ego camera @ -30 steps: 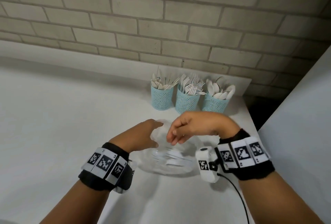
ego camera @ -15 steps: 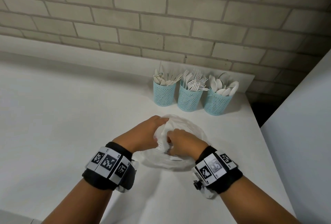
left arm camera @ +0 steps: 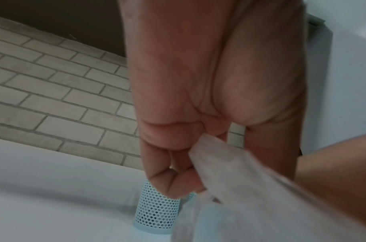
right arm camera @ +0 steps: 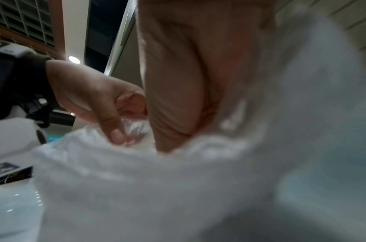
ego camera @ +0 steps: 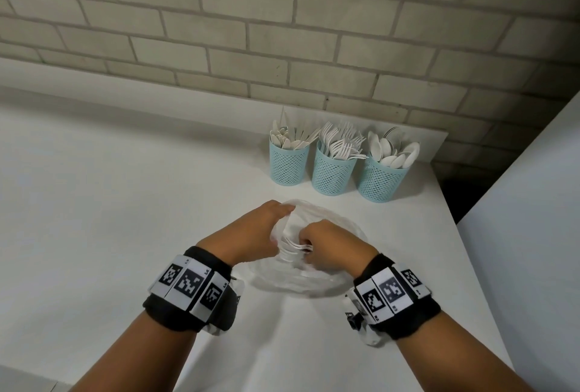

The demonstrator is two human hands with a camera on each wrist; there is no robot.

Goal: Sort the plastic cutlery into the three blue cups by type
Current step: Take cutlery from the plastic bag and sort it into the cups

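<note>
Nearest, both hands worked at a clear plastic bag (ego camera: 309, 275) lying on the white table (ego camera: 110, 219). Left hand (ego camera: 254, 234) pinched the bag's rim between thumb and curled fingers, holding it up. Right hand (ego camera: 329, 245) was curled around white forks (ego camera: 295, 247) at the bag's mouth. Farther back, three blue cups stood in a row near the brick wall (ego camera: 282, 30): left cup (ego camera: 288, 164) with knives, middle cup (ego camera: 334, 172) with forks, right cup (ego camera: 381, 179) with spoons.
</note>
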